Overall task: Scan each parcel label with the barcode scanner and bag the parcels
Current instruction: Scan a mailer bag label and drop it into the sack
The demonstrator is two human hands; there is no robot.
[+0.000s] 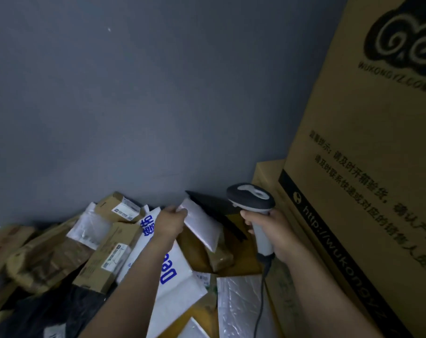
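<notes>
My left hand (169, 224) pinches the top corner of a small white plastic parcel (202, 226) and holds it up above the pile. Just to its right, my right hand (268, 229) grips the handle of a grey and black barcode scanner (252, 197), whose head sits beside the parcel. The scanner's cable (260, 301) hangs down past my right wrist. No label shows on the side of the held parcel that faces me. A flat black parcel (216, 211) lies behind it.
A pile of parcels covers the floor: brown boxes with labels (109, 254), a white mailer with blue print (173, 272), a silver bubble mailer (241, 306) and black bags (48, 311). Large cardboard cartons (367, 147) stand at the right. A grey wall (134, 106) rises behind.
</notes>
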